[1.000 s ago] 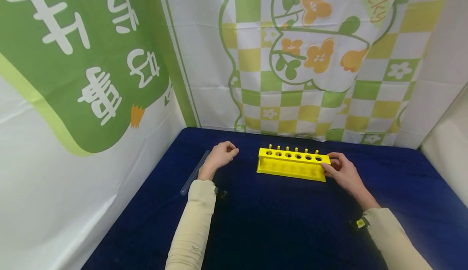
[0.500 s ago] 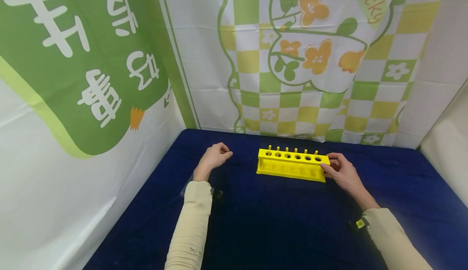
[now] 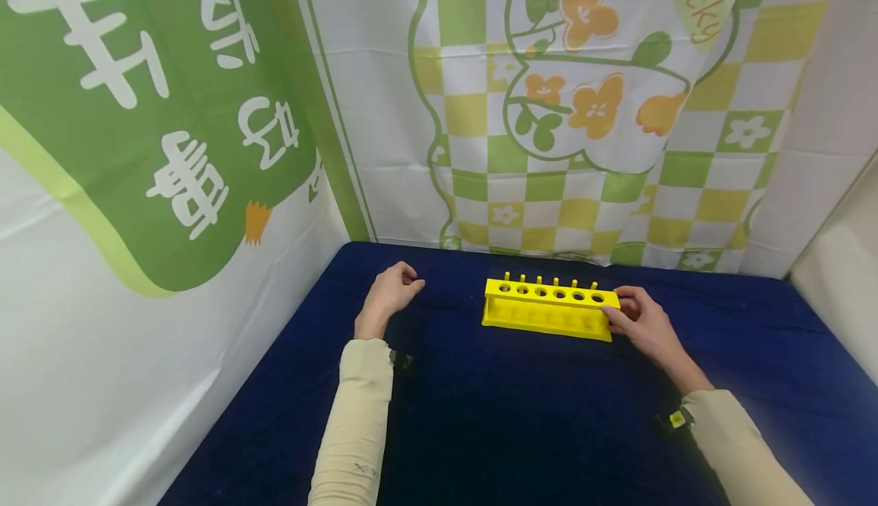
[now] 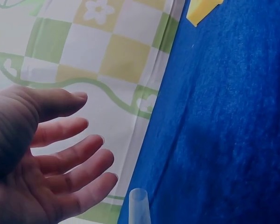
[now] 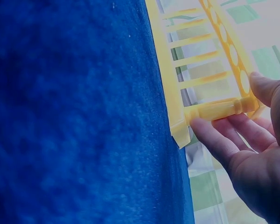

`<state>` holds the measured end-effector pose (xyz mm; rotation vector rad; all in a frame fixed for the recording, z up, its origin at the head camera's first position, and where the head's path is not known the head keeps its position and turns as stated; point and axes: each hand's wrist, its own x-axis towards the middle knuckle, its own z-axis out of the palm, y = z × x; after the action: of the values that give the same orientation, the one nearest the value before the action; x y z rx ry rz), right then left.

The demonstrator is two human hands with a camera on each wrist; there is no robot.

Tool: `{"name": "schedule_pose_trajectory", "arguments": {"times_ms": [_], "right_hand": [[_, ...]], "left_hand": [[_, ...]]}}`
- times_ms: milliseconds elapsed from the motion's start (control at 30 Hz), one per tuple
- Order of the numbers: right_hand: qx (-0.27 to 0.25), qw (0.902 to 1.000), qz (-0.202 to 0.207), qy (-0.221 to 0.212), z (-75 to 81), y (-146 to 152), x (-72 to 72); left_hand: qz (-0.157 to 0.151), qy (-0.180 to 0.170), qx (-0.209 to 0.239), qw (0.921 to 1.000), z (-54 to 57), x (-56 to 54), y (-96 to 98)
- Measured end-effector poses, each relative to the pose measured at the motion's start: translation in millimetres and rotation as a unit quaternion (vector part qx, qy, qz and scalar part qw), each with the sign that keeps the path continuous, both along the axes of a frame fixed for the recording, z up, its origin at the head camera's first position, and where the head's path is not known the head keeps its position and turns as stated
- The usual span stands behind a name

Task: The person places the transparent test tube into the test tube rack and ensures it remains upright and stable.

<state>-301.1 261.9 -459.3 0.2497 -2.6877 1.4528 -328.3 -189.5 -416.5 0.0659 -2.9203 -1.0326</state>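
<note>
My left hand (image 3: 388, 296) hovers over the far left of the table, fingers loosely bent and holding nothing. In the left wrist view its thumb and fingers stand apart, and the end of a clear test tube (image 4: 139, 210) shows below them; in the head view the tube is hidden behind the arm. A yellow test tube rack (image 3: 547, 314) stands upright right of centre, its row of round holes bare of tubes. My right hand (image 3: 645, 327) grips the rack's right end. The right wrist view shows the thumb at the top plate and fingers around the end post (image 5: 219, 110).
A dark blue cloth (image 3: 494, 407) covers the table. Patterned curtains (image 3: 473, 132) hang along the back edge, and a white and green sheet (image 3: 137, 338) hangs at the left side.
My left hand has moved left, away from the rack, and its arm now covers the clear test tube that showed earlier. The right hand and rack have stayed in place.
</note>
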Motion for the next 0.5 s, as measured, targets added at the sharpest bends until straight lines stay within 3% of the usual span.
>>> {"name": "schedule_pose_trajectory", "arguments": {"times_ms": [500], "right_hand": [[0.003,1.0000,-0.002,-0.001,0.4,0,0.0]], "left_hand": [[0.045,-0.018,-0.014,0.9987,2.0,5.0,-25.4]]}}
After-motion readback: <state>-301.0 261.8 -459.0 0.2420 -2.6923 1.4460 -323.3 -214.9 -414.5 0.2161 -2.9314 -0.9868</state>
